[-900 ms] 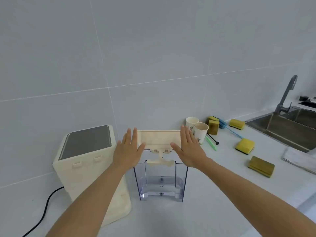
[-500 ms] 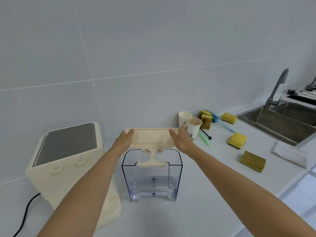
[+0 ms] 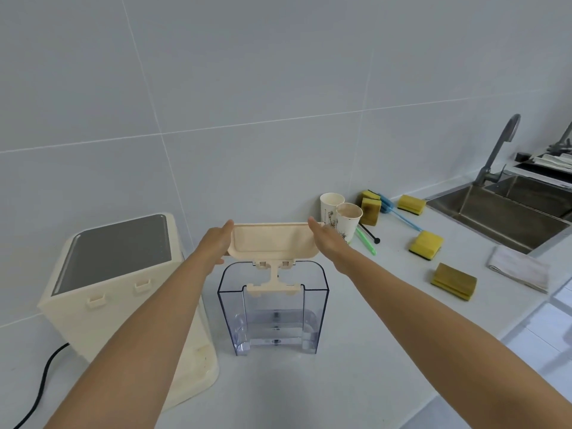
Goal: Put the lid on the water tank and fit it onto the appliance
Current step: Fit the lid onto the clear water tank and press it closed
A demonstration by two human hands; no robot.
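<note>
A clear blue-tinted water tank (image 3: 272,320) stands upright on the white counter, open at the top. Its cream lid (image 3: 272,241) is raised and tilted back above the tank, joined to the tank's front edge by a cream hinge piece (image 3: 274,281). My left hand (image 3: 215,243) grips the lid's left end and my right hand (image 3: 326,241) grips its right end. The cream appliance (image 3: 123,292) with a dark grey top panel stands just left of the tank, its two small clips facing the tank.
Two paper cups (image 3: 340,219) stand behind the lid's right end. Several yellow sponges (image 3: 425,244), a blue brush and a green stick lie to the right. A folded cloth (image 3: 520,270) lies by the steel sink (image 3: 507,212) and tap. A black cable (image 3: 43,385) trails from the appliance.
My fingers were spread flat against the lid's ends; they have curled around it. The view has shifted, so everything sits lower and further left in frame.
</note>
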